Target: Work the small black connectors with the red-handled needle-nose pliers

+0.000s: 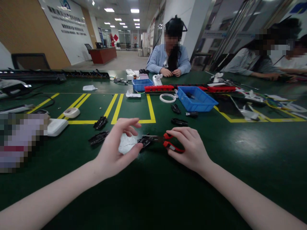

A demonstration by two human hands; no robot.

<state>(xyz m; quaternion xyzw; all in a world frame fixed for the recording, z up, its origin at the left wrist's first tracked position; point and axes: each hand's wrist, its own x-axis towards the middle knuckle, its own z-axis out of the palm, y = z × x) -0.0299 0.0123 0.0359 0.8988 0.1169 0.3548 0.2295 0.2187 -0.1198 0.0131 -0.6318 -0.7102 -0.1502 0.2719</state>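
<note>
Here, head view: left hand (115, 150) pinches a small black part (144, 141) over a white sheet (127, 143), near centre of the desk (153, 191). Right hand (189, 148) is closed round red-handled pliers (165, 141), tips at the part. Risk: a loose pinch lets the part twist; tips could nip the left fingertips (137, 147).

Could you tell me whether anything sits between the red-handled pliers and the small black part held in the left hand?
Nothing visible does. The pliers in the right hand already reach the black part pinched by the left hand, beside a white piece.
</note>
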